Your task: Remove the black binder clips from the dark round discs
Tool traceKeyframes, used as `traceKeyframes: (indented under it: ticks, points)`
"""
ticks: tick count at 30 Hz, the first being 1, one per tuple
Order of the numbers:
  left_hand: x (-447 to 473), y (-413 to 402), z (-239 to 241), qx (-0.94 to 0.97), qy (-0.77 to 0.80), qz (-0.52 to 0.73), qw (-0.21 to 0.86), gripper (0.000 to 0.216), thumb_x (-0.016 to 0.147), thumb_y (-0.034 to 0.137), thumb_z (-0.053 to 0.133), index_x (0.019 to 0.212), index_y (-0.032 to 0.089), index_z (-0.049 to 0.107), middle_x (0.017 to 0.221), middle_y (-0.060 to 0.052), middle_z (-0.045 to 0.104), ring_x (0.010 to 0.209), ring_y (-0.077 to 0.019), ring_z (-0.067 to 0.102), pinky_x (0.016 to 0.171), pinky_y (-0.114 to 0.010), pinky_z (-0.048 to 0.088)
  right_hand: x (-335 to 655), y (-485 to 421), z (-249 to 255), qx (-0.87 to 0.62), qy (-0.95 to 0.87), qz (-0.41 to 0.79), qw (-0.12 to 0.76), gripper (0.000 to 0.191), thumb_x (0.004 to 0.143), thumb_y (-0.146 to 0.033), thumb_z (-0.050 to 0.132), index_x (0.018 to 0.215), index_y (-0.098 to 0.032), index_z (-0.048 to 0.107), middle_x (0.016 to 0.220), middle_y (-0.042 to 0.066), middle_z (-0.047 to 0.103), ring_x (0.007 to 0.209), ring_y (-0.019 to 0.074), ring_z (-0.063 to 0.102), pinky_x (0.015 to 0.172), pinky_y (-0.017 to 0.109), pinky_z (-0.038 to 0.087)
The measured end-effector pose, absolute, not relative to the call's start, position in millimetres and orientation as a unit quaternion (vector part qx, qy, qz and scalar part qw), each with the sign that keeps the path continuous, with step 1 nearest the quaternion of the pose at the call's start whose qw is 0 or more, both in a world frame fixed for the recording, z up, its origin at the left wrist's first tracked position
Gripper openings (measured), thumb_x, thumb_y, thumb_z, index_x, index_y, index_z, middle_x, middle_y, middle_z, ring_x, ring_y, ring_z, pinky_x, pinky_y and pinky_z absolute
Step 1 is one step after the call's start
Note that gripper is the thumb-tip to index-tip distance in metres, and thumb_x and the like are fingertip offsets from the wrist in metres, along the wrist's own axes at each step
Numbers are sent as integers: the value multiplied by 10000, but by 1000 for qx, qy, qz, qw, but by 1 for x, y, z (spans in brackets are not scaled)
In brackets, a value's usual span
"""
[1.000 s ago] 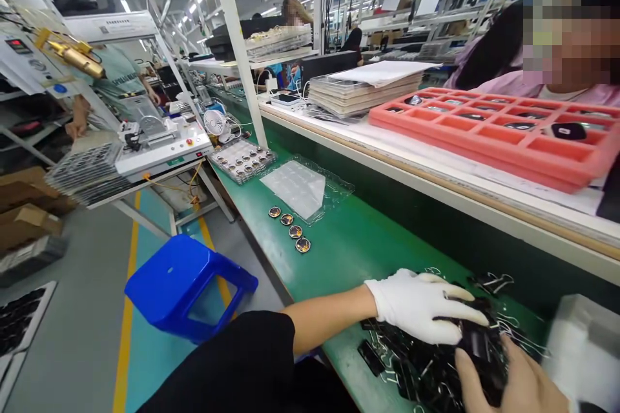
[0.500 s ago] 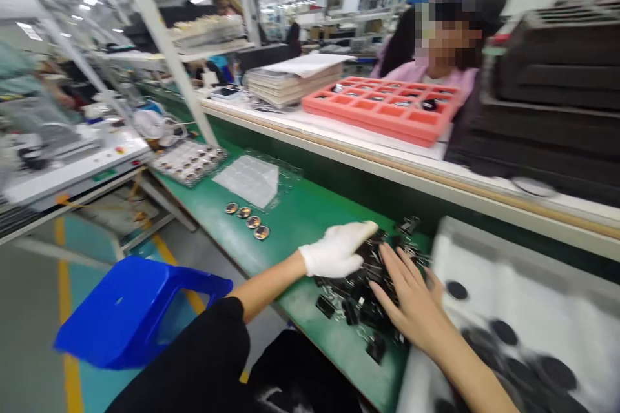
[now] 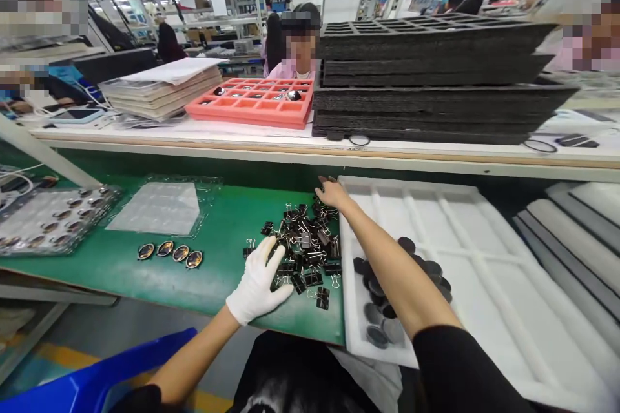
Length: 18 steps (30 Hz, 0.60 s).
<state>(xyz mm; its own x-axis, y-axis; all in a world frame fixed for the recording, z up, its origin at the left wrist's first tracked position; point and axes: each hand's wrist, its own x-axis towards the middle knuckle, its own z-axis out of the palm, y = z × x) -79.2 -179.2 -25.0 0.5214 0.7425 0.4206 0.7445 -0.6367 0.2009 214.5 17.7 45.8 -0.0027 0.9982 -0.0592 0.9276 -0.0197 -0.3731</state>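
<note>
Black binder clips (image 3: 310, 242) with wire handles lie in a loose pile on the green bench top (image 3: 227, 206). My left hand (image 3: 259, 281), in a white glove, rests at the near left edge of the pile. Its fingers are spread and it holds nothing I can see. Bare and stretched far forward, my right hand (image 3: 333, 193) is at the back right end of the pile, beside the tray corner. Its fingers look extended over the clips there, though their tips are small and partly hidden.
A white tray (image 3: 455, 206) holding dark discs (image 3: 375, 310) lies to the right, under my right forearm. Leftward are several round shiny pieces (image 3: 180, 253) and a clear plastic tray (image 3: 159, 206). A shelf carries a red compartment tray (image 3: 252, 117) and black foam trays (image 3: 436, 110). A person sits beyond.
My view has swung right. My left hand has drawn back to the pile's near left edge with fingers spread; my right hand has moved from the pile's near side to its far right end.
</note>
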Motion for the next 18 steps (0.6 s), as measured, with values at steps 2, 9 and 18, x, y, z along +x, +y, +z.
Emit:
traceKeyframes:
  ticks: [2,9,18]
  points:
    - [-87,-173,-27,-859,-425,-285,20,771,857,404,669,1561,219,417,1614,-208,414,1496,-396,414,1195,-556,383,211,28,38,-705,-683,167,98,369,968,-207,600,1322,-159,693,1369,197,667,1300,345,601,1183,565,338]
    - [-111,-133,-37,-707,-571,-390,-147,529,1052,405,377,1537,205,437,1638,-157,386,1546,-284,360,1271,-516,334,236,24,45,-633,-721,219,176,368,1033,-198,481,1328,-149,695,1280,117,730,1188,216,659,1067,339,473]
    - [-96,-48,-29,-743,-396,-323,-432,718,1041,635,260,1586,193,412,1669,-105,396,1548,-260,374,1288,-451,324,246,-48,65,-477,-788,342,187,307,901,-373,718,1142,-198,792,910,44,786,847,212,712,834,323,552]
